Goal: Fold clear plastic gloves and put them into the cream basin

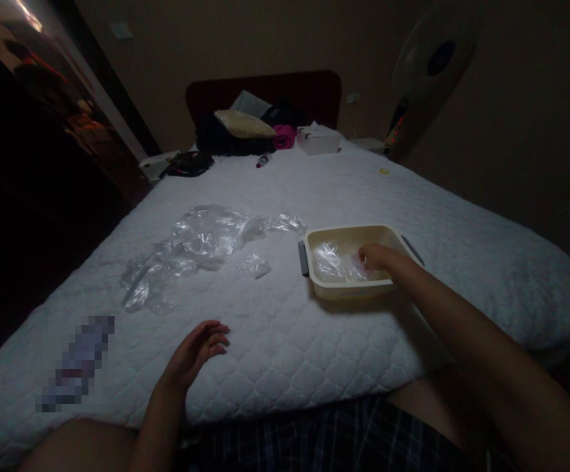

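My right hand [376,256] reaches into a cream plastic bin [351,290] with grey side handles. Its fingers are closed on a clear plastic bag [358,267]; more clear plastic [331,259] lies in the left part of the bin. Above the quilted bed near its front edge, my left hand [199,349] is held with nothing in it, fingers apart and slightly curled. A spread of clear plastic bags [206,236] lies on the bed beyond that hand, and one small clear bag [255,265] sits apart from them, left of the bin.
The white quilted bed [285,354] fills the middle. At its head are a cushion [245,124], dark cloth, a white box [318,139] and a small bottle [264,160]. A black bag [189,164] is at the far left. A standing fan [427,65] is at the right.
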Tool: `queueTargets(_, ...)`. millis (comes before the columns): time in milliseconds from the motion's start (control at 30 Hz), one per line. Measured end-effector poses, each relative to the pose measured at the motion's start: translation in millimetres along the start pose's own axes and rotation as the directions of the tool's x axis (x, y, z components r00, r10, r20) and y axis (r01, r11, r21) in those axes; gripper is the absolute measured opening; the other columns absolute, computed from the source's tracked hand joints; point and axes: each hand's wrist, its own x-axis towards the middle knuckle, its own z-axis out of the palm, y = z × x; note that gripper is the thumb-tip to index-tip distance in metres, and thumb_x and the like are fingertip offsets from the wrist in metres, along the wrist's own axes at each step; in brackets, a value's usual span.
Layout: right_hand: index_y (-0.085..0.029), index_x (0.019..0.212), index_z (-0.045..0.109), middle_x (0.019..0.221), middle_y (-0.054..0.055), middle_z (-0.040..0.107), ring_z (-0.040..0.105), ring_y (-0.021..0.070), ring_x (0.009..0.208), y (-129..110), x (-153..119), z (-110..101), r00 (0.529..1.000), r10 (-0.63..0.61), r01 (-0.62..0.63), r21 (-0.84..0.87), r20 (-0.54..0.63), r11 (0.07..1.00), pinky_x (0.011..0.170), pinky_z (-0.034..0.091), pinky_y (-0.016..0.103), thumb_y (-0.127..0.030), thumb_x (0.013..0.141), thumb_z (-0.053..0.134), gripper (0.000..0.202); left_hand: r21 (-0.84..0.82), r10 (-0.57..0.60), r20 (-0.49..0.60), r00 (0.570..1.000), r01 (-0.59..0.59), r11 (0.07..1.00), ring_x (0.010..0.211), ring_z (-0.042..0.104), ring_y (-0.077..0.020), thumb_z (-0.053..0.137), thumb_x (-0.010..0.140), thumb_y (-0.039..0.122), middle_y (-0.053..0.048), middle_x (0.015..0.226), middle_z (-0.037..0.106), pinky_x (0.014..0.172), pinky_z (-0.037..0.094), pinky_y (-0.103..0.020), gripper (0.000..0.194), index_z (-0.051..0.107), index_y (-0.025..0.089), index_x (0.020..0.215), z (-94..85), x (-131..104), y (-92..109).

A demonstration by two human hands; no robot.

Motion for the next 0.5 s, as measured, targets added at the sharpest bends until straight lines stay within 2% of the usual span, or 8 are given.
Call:
queueTargets(133,-0.012,0.093,0.067,0.095,0.014,0.067,0.062,0.0248,0.087,-3.1,-1.9,-4.1,1.0,-0.009,0.008,-0.053,-0.019,0.999,0.067,0.044,0.027,-0.013,0.063,0.062,0.031,-0.017,-0.005,-0.012,1.0,0.005,1.0,0.074,0.063,-0.0237,0.056,0.075,0.021,-0.013,0.091,0.066,0.064,0.051,-0.036,0.017,0.062,0.013,0.089,0.3,0.1,0.1)
queueTargets(500,-0.011,0.084,0.071,0.087,0.014,0.069,0.064,0.0241,0.079,-9.2,-1.8,-10.6,0.999,0.049,-0.048,-0.072,0.007,0.996,0.064,0.045,0.026,-0.011,0.065,0.063,0.021,0.004,0.002,-0.013,1.0,-0.002,1.0,0.073,0.064,-0.0228,0.057,0.074,0.021,-0.012,0.09,0.066,0.062,0.051,-0.034,0.017,0.062,0.013,0.089,-1.3,0.9,-1.0)
